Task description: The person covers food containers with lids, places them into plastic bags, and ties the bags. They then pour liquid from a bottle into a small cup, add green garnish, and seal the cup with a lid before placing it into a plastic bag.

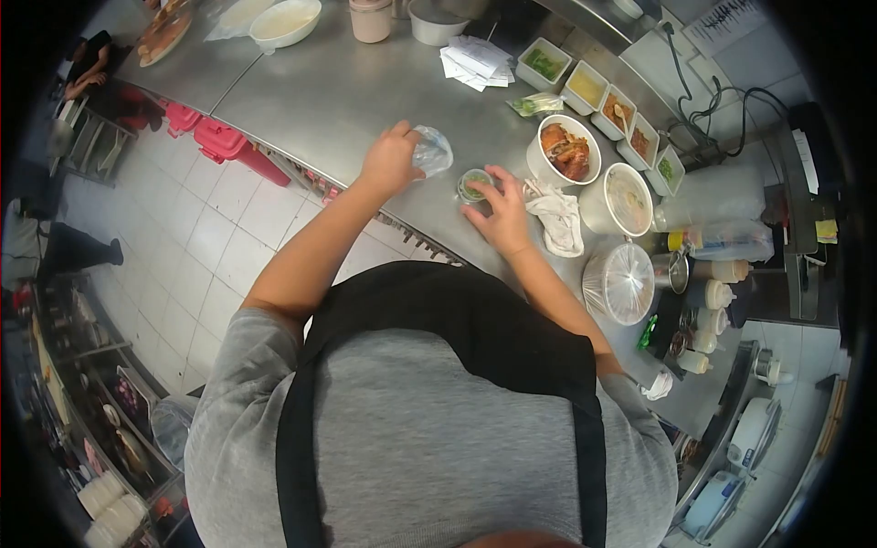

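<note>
Plastic cup (pixel 473 185), small, round and holding something green, sits on the steel counter (pixel 347 100) near its front edge. The right hand (pixel 501 215) curves its fingers about the cup and touches it; whether they actually pinch it is hard to tell from here. Just beside it, the left hand (pixel 388 163) is closed on a crumpled clear bag (pixel 431 151). A white cloth (pixel 559 221) lies to the right, beyond it a bowl of browned food (pixel 566 151).

Bare bench (pixel 338 100) lies open beyond the left hand (pixel 388 163), while the white cloth (pixel 557 219), food bowl (pixel 565 151) and soup tub (pixel 628 199) crowd just right of the right hand (pixel 501 212).
</note>
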`<state>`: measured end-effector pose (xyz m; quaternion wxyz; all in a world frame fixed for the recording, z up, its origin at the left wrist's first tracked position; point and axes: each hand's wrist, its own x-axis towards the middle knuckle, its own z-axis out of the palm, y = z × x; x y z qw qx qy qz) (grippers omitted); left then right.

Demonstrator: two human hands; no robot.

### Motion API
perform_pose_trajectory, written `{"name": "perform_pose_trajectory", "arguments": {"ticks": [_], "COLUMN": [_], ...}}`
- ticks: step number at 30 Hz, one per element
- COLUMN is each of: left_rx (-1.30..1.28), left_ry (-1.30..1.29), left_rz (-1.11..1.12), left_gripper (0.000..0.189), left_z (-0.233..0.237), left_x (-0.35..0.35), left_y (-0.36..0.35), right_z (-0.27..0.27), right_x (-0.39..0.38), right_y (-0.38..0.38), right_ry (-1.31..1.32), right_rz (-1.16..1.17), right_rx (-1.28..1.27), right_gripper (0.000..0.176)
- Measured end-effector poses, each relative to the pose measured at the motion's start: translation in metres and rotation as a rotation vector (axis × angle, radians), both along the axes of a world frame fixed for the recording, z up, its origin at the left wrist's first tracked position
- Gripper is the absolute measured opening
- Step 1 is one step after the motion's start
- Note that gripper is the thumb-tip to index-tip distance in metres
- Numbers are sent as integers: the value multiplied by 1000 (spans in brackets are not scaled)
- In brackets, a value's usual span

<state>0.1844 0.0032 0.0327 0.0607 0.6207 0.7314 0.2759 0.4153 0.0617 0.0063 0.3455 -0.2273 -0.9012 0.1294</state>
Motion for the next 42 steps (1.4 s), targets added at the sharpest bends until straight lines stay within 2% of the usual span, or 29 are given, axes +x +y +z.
{"name": "perform_pose_trajectory", "arguments": {"ticks": [2,5,8,11,14,17,20,22,26,29,35,38,41,42], "left_rx": [10,-51,2,-48,-153,-186,-265,-282,-311,-361,-354,-386,-288,-283], "left_ry": [-83,-21,-29,61,106,1,-39,-56,-64,-97,-252,-324,-294,-297], "left_rz": [5,2,60,97,56,75,93,89,42,112,-36,16,-92,-81], "left_gripper": [35,37,33,34,40,51,53,51,54,61,66,68,69,64], "left_z": [-8,-40,-30,-5,-11,-18,-5,-2,-4,1,-16,-16,-28,-23], "left_x": [-3,-21,-17,-3,1,3,9,11,10,15,3,6,3,6], "left_y": [-1,6,-4,-10,-4,0,-4,-7,-10,-17,-23,-27,-28,-31], "right_z": [-16,-28,-29,-35,-11,3,33,54,56,58,34,11,-19,-14], "right_x": [-7,-10,-9,-4,-3,-7,-19,-31,-49,-54,-58,-61,-63,-60], "right_y": [0,-1,0,1,-3,-8,-18,-24,-27,-28,-26,-22,-20,-22], "right_ry": [147,139,130,89,34,88,122,121,72,97,-117,-97,22,26], "right_rz": [-7,-55,-61,-84,-94,-69,-39,-30,-25,-76,-47,-33,19,20], "right_rx": [-167,-144,-162,-185,-288,-268,-95,-92,-71,-36,-144,-193,-91,-74], "right_gripper": [43,41,38,38,39,39,38,36,35,36,36,39,40,39]}}
